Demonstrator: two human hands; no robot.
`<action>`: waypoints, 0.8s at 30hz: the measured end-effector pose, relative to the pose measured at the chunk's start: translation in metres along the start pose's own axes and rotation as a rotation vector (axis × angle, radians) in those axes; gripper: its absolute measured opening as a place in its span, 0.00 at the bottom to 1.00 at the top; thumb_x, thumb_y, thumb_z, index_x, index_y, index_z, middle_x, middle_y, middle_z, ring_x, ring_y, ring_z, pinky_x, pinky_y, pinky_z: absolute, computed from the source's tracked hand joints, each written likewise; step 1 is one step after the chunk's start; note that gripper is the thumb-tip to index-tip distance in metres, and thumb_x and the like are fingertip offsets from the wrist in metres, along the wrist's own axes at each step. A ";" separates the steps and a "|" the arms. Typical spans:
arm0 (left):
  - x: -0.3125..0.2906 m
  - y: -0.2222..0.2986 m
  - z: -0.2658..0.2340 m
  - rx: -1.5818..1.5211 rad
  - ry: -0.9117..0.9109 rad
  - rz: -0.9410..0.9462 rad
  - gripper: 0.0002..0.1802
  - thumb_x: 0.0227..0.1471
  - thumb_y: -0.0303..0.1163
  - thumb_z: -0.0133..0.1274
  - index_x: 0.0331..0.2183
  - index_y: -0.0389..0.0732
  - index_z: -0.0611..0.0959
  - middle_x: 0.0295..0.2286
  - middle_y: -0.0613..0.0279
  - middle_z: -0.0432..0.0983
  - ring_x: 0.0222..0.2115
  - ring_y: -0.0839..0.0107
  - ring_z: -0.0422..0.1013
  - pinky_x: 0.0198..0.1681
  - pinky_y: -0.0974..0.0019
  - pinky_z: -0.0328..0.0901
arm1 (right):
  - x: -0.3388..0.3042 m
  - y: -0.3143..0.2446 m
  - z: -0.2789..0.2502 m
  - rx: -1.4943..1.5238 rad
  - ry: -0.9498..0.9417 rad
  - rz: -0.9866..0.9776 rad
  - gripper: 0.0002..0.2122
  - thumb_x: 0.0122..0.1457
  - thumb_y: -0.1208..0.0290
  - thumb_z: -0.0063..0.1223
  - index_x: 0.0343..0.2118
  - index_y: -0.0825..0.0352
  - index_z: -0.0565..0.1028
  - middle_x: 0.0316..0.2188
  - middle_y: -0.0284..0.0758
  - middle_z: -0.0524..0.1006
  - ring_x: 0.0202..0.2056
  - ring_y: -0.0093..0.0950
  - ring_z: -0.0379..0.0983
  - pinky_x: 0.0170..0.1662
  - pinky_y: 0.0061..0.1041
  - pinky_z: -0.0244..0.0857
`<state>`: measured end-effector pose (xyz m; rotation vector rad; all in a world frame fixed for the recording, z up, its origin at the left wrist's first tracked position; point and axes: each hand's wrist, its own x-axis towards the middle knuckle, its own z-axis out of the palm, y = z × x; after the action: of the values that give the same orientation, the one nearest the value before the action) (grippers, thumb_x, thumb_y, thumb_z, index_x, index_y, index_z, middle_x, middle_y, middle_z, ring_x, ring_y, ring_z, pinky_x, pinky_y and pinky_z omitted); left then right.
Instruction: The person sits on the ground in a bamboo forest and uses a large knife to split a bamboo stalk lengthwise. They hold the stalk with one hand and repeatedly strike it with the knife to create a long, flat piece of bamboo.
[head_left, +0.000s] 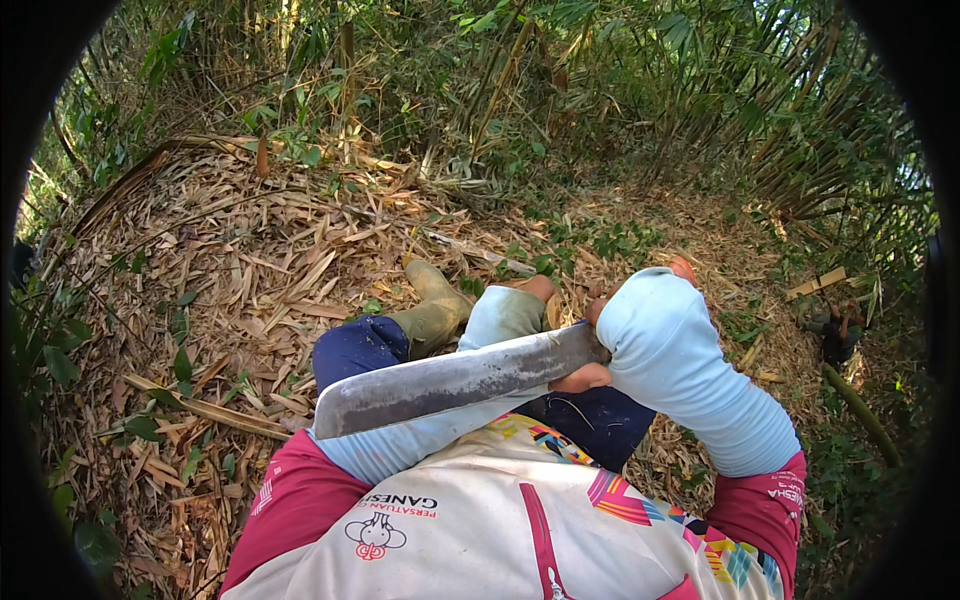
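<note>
A machete (450,380) with a broad, worn grey blade lies across the front of my body, its blunt end toward the left. My right hand (583,378) is closed at the machete's handle end; the light blue right sleeve (665,335) hides the handle and most of the fingers. Beyond the blade, my left hand (540,288) reaches out of its light blue sleeve (500,315). Its fingers are mostly hidden, and I cannot make out whether it holds anything.
Dry bamboo leaves (230,260) cover the ground around my olive boot (435,298). A split stalk (210,408) lies at left, a pale bamboo piece (815,283) and green stalk (862,415) at right. Another person (838,330) appears low at far right. Dense bamboo (600,100) stands ahead.
</note>
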<state>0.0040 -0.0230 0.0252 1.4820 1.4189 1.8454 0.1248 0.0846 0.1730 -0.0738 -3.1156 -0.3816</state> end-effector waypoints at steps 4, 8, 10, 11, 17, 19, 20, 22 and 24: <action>-0.001 0.000 0.000 -0.130 -0.040 -0.037 0.44 0.41 0.64 0.57 0.47 0.39 0.65 0.42 0.51 0.63 0.42 0.49 0.60 0.42 0.39 0.59 | 0.001 -0.001 -0.003 0.011 0.014 -0.004 0.06 0.40 0.65 0.58 0.23 0.57 0.78 0.16 0.32 0.73 0.24 0.36 0.75 0.28 0.46 0.61; -0.002 -0.001 0.000 -0.347 -0.108 -0.105 0.43 0.46 0.63 0.54 0.51 0.39 0.64 0.46 0.49 0.63 0.46 0.45 0.60 0.46 0.35 0.59 | 0.001 -0.003 -0.006 -0.001 0.037 -0.011 0.06 0.41 0.63 0.58 0.23 0.57 0.77 0.17 0.33 0.74 0.24 0.36 0.75 0.28 0.45 0.61; -0.002 -0.001 0.000 -0.477 -0.151 -0.151 0.42 0.49 0.62 0.53 0.53 0.40 0.63 0.48 0.48 0.63 0.48 0.43 0.60 0.48 0.33 0.59 | 0.002 -0.002 -0.005 0.001 0.032 -0.008 0.07 0.41 0.63 0.58 0.23 0.57 0.77 0.17 0.33 0.74 0.25 0.36 0.76 0.29 0.44 0.61; -0.001 -0.001 0.000 -0.545 -0.173 -0.180 0.42 0.50 0.61 0.52 0.54 0.40 0.63 0.50 0.47 0.63 0.50 0.42 0.60 0.49 0.32 0.59 | 0.002 -0.002 -0.005 0.002 0.029 -0.008 0.07 0.41 0.62 0.58 0.23 0.57 0.78 0.18 0.33 0.74 0.25 0.36 0.76 0.29 0.43 0.62; 0.003 -0.004 -0.002 -0.969 -0.288 -0.431 0.41 0.58 0.59 0.48 0.60 0.41 0.61 0.56 0.44 0.62 0.56 0.36 0.60 0.54 0.25 0.59 | 0.003 -0.007 -0.004 0.034 0.007 0.065 0.08 0.39 0.63 0.60 0.21 0.60 0.76 0.17 0.36 0.73 0.26 0.39 0.74 0.38 0.45 0.62; 0.000 -0.017 0.003 -0.812 -0.313 -0.226 0.40 0.58 0.60 0.46 0.60 0.42 0.61 0.56 0.45 0.64 0.56 0.39 0.61 0.54 0.25 0.59 | 0.003 -0.007 -0.005 0.062 0.025 0.065 0.08 0.39 0.64 0.60 0.21 0.60 0.76 0.17 0.36 0.73 0.26 0.39 0.74 0.38 0.45 0.62; -0.001 -0.022 0.005 -0.779 -0.309 -0.203 0.40 0.58 0.60 0.47 0.60 0.42 0.61 0.55 0.45 0.64 0.55 0.39 0.61 0.54 0.26 0.59 | 0.003 -0.008 -0.005 0.075 0.034 0.065 0.08 0.39 0.64 0.60 0.21 0.60 0.76 0.17 0.36 0.73 0.26 0.39 0.74 0.38 0.45 0.62; -0.002 -0.023 0.005 -0.727 -0.286 -0.183 0.40 0.57 0.60 0.47 0.60 0.42 0.61 0.55 0.45 0.64 0.55 0.40 0.62 0.54 0.27 0.60 | 0.003 -0.009 -0.005 0.059 0.022 0.069 0.08 0.39 0.64 0.60 0.21 0.60 0.76 0.17 0.36 0.73 0.25 0.39 0.74 0.38 0.45 0.62; -0.003 -0.023 0.003 -0.685 -0.266 -0.173 0.41 0.57 0.60 0.47 0.60 0.41 0.62 0.54 0.45 0.65 0.55 0.41 0.63 0.54 0.29 0.60 | 0.004 -0.009 -0.004 0.056 0.021 0.071 0.07 0.38 0.64 0.60 0.21 0.60 0.77 0.16 0.36 0.73 0.25 0.39 0.74 0.37 0.44 0.62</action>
<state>0.0010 -0.0140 0.0039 1.1481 0.6588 1.6991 0.1200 0.0749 0.1749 -0.1786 -3.0899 -0.2918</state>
